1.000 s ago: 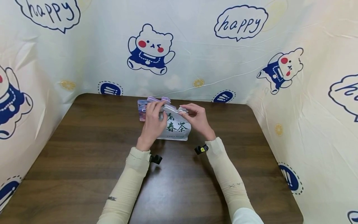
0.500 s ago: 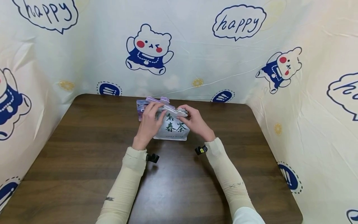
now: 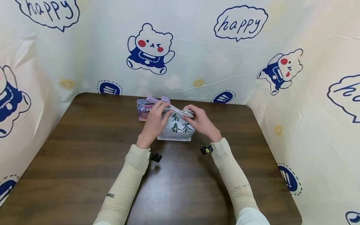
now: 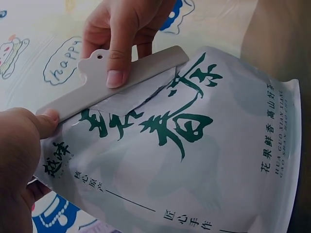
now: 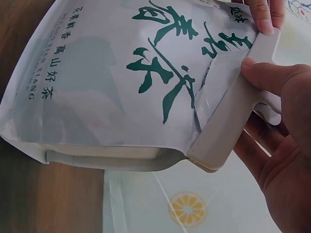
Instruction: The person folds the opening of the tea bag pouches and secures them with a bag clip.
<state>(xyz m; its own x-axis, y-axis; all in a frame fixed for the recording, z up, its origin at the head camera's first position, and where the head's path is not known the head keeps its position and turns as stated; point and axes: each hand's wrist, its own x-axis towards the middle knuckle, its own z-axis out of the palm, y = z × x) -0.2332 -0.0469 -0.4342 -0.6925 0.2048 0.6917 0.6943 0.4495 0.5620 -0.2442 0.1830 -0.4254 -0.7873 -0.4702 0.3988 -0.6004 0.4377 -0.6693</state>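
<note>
A pale tea pouch (image 3: 176, 132) with green Chinese lettering stands near the far side of the table. Along its folded top edge lies a white bag clip (image 4: 146, 68), also visible in the right wrist view as a long bar (image 5: 226, 121) with a wavy grip. My left hand (image 3: 154, 122) pinches the clip's left end at the pouch corner, thumb in front and fingers behind. The right hand (image 3: 203, 123) holds the clip by its grip, thumb on the front face. Its other fingers are partly hidden behind the clip.
Behind my left hand lies a purple and pink packet (image 3: 142, 109) with a lilac clip (image 3: 164, 99) at its top. A patterned cloth (image 3: 194, 56) hangs around the back and sides of the dark wooden table (image 3: 84, 162).
Both hands, with the pouch and clip, shift slightly right from half a second ago. The right thumb and fingers stay at the clip. The purple packet has not moved.
</note>
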